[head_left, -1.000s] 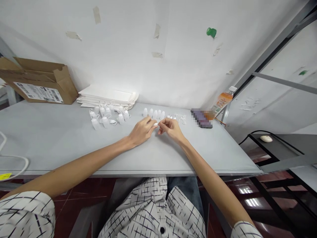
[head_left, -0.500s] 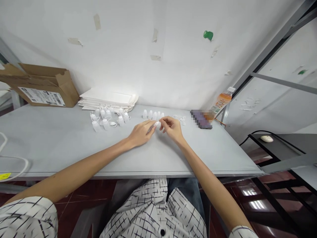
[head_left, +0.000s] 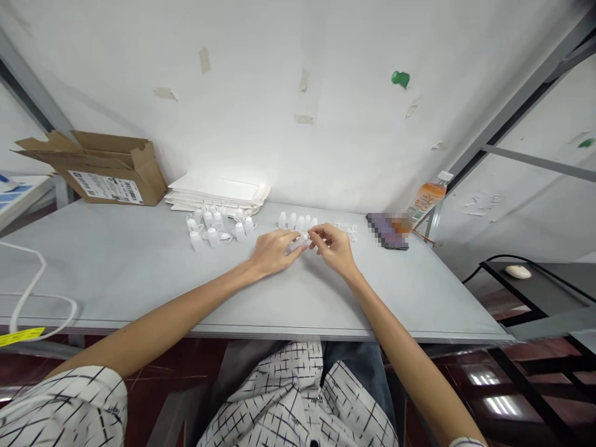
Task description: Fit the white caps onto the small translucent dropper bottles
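Observation:
Over the middle of the table, my left hand (head_left: 275,253) is closed on a small white squeeze bottle (head_left: 303,238), holding it by its body. The thumb and fingers of my right hand (head_left: 336,249) are pinched together at the bottle's top end; whatever is between them is too small to make out. Just behind my hands stands a short row of small white bottles (head_left: 292,220). To the left is a cluster of similar bottles with looped cap straps (head_left: 213,237), mostly upright. Beyond my right hand lie small loose white plastic pieces (head_left: 347,231).
An open cardboard box (head_left: 116,180) and a stack of white sheets (head_left: 218,191) stand at the back left. A phone (head_left: 388,233) and an orange drink bottle (head_left: 428,198) are at the back right. A white cable (head_left: 30,285) hangs over the left edge.
The view has shifted, so everything sits slightly further right and lower. Both hands stay together at the small bottle, with the right fingertips still at its top.

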`<act>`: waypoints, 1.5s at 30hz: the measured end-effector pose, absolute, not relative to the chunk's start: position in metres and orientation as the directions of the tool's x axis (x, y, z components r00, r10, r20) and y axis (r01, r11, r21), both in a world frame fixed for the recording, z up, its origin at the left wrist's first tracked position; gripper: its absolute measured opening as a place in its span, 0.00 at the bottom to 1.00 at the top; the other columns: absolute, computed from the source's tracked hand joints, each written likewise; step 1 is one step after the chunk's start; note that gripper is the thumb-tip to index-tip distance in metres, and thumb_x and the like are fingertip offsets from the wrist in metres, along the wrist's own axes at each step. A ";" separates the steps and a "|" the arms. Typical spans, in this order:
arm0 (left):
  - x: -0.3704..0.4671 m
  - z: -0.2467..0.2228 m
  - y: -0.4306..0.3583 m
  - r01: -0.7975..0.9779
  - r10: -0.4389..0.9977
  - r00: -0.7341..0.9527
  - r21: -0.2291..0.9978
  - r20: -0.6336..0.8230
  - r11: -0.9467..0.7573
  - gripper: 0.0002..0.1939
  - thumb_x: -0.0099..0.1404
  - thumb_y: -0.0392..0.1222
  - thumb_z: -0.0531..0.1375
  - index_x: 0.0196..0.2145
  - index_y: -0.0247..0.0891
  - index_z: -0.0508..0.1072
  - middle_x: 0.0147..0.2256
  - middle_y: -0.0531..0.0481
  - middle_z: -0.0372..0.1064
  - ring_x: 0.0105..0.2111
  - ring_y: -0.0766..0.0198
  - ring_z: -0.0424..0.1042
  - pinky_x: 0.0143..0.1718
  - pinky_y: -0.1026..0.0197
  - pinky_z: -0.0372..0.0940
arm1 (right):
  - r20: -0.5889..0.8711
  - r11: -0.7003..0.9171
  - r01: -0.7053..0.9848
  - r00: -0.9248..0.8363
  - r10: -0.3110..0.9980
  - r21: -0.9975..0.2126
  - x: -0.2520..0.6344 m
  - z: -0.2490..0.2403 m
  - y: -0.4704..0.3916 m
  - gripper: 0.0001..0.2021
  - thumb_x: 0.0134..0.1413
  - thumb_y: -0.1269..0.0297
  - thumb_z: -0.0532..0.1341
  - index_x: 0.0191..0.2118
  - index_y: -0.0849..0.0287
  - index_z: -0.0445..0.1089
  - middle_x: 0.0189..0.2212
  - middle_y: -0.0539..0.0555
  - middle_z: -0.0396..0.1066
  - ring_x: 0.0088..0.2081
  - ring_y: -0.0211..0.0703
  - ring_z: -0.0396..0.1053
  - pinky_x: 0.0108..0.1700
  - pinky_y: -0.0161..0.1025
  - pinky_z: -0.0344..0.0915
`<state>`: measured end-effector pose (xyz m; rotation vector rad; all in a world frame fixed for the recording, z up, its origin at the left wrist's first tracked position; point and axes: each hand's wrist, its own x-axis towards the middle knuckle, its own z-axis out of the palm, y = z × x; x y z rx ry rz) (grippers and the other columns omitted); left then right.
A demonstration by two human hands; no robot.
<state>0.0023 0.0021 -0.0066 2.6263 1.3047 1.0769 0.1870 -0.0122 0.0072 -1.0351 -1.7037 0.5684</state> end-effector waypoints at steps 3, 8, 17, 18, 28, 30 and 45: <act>-0.003 0.007 0.005 0.735 0.615 0.303 0.232 0.729 -0.637 0.16 0.67 0.52 0.58 0.37 0.37 0.78 0.33 0.46 0.78 0.34 0.59 0.75 0.30 0.61 0.61 | 0.529 0.509 0.377 -0.057 0.847 -0.774 0.187 0.013 -0.010 0.10 0.59 0.56 0.60 0.33 0.59 0.71 0.33 0.54 0.72 0.27 0.38 0.72 0.22 0.33 0.63; -0.030 0.042 0.019 0.799 0.483 0.091 0.226 0.871 -0.558 0.17 0.69 0.45 0.55 0.25 0.38 0.74 0.23 0.50 0.73 0.25 0.65 0.69 0.27 0.61 0.56 | 0.561 0.539 0.502 -0.123 0.819 -0.676 0.169 0.022 0.004 0.09 0.59 0.59 0.59 0.32 0.57 0.72 0.35 0.54 0.73 0.27 0.38 0.70 0.26 0.35 0.62; -0.086 0.065 0.053 0.826 0.401 -0.202 0.375 0.894 -0.421 0.25 0.71 0.49 0.53 0.18 0.38 0.65 0.19 0.51 0.65 0.20 0.68 0.59 0.26 0.60 0.49 | 0.476 0.537 0.621 -0.283 0.833 -0.571 0.100 0.037 0.034 0.06 0.57 0.67 0.59 0.33 0.57 0.75 0.34 0.53 0.74 0.30 0.41 0.70 0.37 0.39 0.62; -0.089 0.065 0.055 0.822 0.408 -0.216 0.391 0.887 -0.414 0.25 0.71 0.48 0.53 0.17 0.38 0.65 0.18 0.51 0.65 0.20 0.68 0.59 0.26 0.60 0.50 | 0.469 0.538 0.637 -0.297 0.832 -0.551 0.095 0.038 0.035 0.06 0.57 0.68 0.59 0.33 0.57 0.75 0.35 0.53 0.74 0.31 0.41 0.70 0.37 0.39 0.62; -0.089 0.064 0.056 0.779 0.496 -0.225 0.460 0.839 -0.426 0.24 0.70 0.46 0.54 0.17 0.37 0.66 0.19 0.52 0.68 0.20 0.67 0.62 0.27 0.60 0.52 | 0.450 0.565 0.675 -0.366 0.815 -0.474 0.069 0.026 0.038 0.06 0.58 0.68 0.60 0.35 0.56 0.76 0.36 0.53 0.74 0.29 0.40 0.70 0.34 0.38 0.59; -0.088 0.065 0.055 0.778 0.507 -0.218 0.462 0.834 -0.425 0.24 0.70 0.47 0.54 0.17 0.38 0.65 0.19 0.52 0.68 0.20 0.67 0.61 0.27 0.60 0.52 | 0.452 0.564 0.678 -0.364 0.815 -0.471 0.068 0.026 0.038 0.06 0.59 0.68 0.60 0.35 0.56 0.76 0.37 0.53 0.74 0.30 0.40 0.70 0.34 0.38 0.59; -0.054 0.054 0.029 0.771 0.452 0.062 0.245 0.890 -0.588 0.25 0.70 0.47 0.51 0.16 0.38 0.59 0.16 0.52 0.60 0.19 0.68 0.57 0.24 0.60 0.49 | 0.642 0.532 0.718 -0.154 0.751 -0.450 0.139 0.036 0.038 0.09 0.60 0.67 0.56 0.37 0.58 0.74 0.38 0.56 0.74 0.29 0.40 0.71 0.36 0.38 0.63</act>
